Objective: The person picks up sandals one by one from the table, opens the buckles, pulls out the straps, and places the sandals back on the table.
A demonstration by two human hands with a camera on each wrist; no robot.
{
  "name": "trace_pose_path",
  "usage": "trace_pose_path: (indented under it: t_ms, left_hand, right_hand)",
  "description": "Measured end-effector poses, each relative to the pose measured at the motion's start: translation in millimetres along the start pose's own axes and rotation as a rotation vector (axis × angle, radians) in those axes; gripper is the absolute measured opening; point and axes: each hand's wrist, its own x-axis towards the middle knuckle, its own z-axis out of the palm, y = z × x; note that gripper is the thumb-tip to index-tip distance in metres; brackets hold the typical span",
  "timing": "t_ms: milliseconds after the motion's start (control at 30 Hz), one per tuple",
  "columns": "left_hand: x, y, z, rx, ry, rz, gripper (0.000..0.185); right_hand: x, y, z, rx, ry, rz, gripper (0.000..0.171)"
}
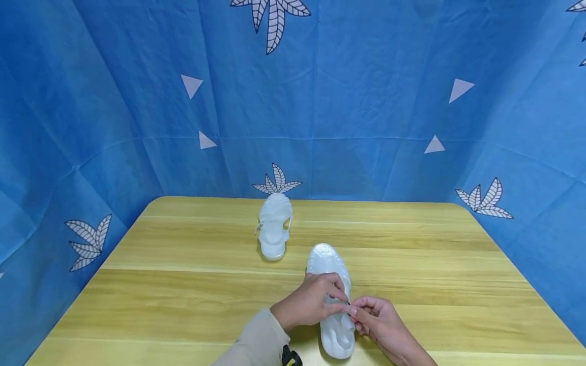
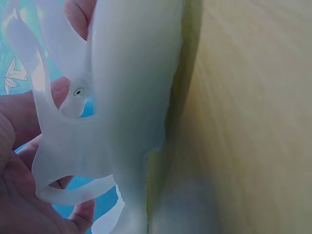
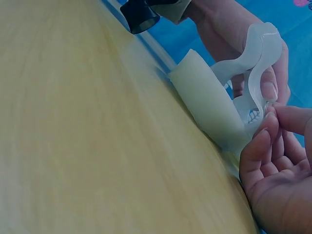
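A translucent white jelly sandal (image 1: 336,343) lies on the table, toe pointing away from me. Reaching across it from the left, my left hand (image 1: 313,301) pinches the strap by the small buckle (image 1: 349,303) on the sandal's right side. My right hand (image 1: 379,321) comes in from the right, thumb and forefinger pinching the strap at the same spot. In the right wrist view the ankle strap (image 3: 265,46) arches above the sole, and both hands' fingertips meet at its side. The fingertips largely cover the buckle, so its fastening cannot be told.
A second white sandal (image 1: 273,229) stands farther back and to the left, with a loose strap sticking out at its left side. The wooden table (image 1: 174,300) has rounded far corners. Behind it and at both sides hangs a blue curtain (image 1: 366,101) with leaf prints.
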Motion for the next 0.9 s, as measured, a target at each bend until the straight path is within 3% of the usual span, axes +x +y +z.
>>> trace_pose_path:
  t_ms: [133, 367, 567, 900]
  left_hand:
    - [1.0, 1.7, -0.7, 0.009, -0.004, 0.006, 0.019]
    - [2.6, 1.2, 0.3, 0.014, -0.009, 0.003, 0.020]
    - [2.0, 1.0, -0.9, 0.026, 0.000, 0.011, 0.022]
    - [-1.6, -3.3, -10.7, 0.022, -0.096, -0.011, 0.018]
  right_hand:
    - [0.4, 0.7, 0.7, 0.006, 0.021, -0.002, 0.001]
    - [0.1, -1.0, -0.4, 0.004, 0.001, -0.009, 0.017]
    - [0.0, -1.8, -2.1, -0.009, -0.029, -0.013, 0.017]
    - [0.6, 0.3, 0.3, 0.008, -0.029, -0.005, 0.014]
